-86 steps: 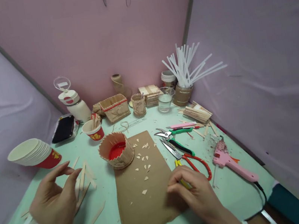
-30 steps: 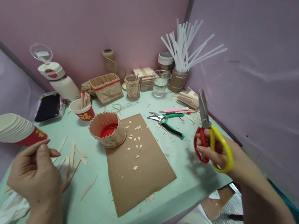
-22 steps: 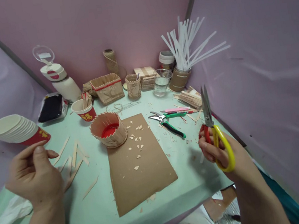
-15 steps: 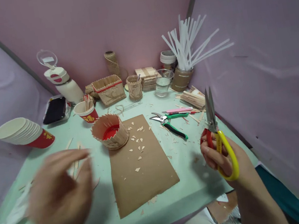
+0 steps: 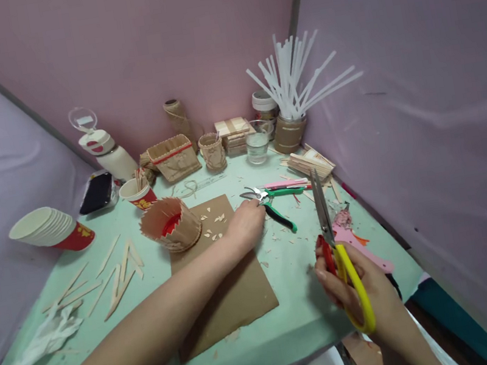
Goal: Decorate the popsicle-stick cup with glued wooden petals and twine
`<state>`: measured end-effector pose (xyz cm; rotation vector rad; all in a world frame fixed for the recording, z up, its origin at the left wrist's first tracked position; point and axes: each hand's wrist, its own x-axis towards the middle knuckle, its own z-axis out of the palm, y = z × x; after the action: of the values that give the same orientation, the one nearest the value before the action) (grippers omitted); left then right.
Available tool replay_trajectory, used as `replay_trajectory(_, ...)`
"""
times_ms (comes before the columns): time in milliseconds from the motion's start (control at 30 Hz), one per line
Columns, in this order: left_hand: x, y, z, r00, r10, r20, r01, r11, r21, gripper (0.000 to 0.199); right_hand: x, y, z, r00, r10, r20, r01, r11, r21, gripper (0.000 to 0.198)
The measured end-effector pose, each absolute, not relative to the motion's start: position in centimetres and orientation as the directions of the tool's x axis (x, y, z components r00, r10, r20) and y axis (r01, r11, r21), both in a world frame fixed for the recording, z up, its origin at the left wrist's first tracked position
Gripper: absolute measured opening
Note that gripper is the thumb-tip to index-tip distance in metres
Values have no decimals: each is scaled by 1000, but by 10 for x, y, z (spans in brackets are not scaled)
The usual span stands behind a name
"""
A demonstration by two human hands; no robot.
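Observation:
My left hand stretches across the brown cardboard sheet. Its fingertips are at the pruning shears, hidden by the back of the hand, so I cannot see whether they grip. The shears have green and black handles and lie on the table. In my right hand are scissors with red and yellow handles, blades pointing up and nearly closed. A round cup covered in wooden sticks, with a jagged rim and red inside, stands at the sheet's far left corner. Small wood chips lie on the sheet.
Loose wooden sticks and a crumpled tissue lie on the left. Stacked paper cups rest behind them. Along the back are a bottle, a stick basket, a water glass and a jar of white strips.
My left hand has swept right from over the loose sticks to the pruning shears. My right hand still holds the scissors. The view has shifted slightly, uncovering a pink item beside my right hand.

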<state>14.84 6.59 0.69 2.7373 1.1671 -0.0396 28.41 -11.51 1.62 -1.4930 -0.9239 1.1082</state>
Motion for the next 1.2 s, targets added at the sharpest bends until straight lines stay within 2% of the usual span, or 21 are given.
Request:
replay_trajectory(233,147,76,14,680,723,-118,733,-674,91,18,290,-113,15,274,942,-192,22,-206,-978,39)
replay_trajectory(500,148,29,57,705,704,-88,701,-710,-63,28,291,-121,3,314,932,-181,42,-204,-978,38)
replay_trajectory(567,142,17,61,706,704,-75,701,-710,-66,26,288,-121,2,311,935,-172,56,-199,-978,37)
replay_trajectory(633,132,7,62,695,717,-53,719,-695,24,22,285,-120,1,295,944,-149,72,-177,-982,36)
replay_trajectory(700,122,-4,61,652,757,-49,748,-632,204,20,283,-120,0,275,953,-129,96,-160,-982,34)
replay_trajectory(800,109,-23,54,544,827,-141,739,-392,548,27,279,-121,-4,277,954,-112,124,-151,-981,32)
replay_trajectory(900,99,-45,43,488,852,-192,577,-149,803,24,273,-123,-7,272,952,-139,95,-170,-981,34)
replay_trajectory(967,94,-62,34,444,863,-241,448,19,894,25,265,-127,-8,214,961,-176,50,-191,-980,36)
replay_trajectory(1033,91,-77,25,426,857,-290,247,198,949,28,254,-134,-10,150,966,-211,-1,-213,-977,37)
replay_trajectory(1100,89,-89,19,441,846,-300,67,302,951,31,242,-142,-14,129,967,-219,-70,-212,-975,39)
replay_trajectory(1200,85,-102,12,425,848,-316,-69,379,923,37,228,-156,-29,105,973,-204,-175,-184,-967,44)
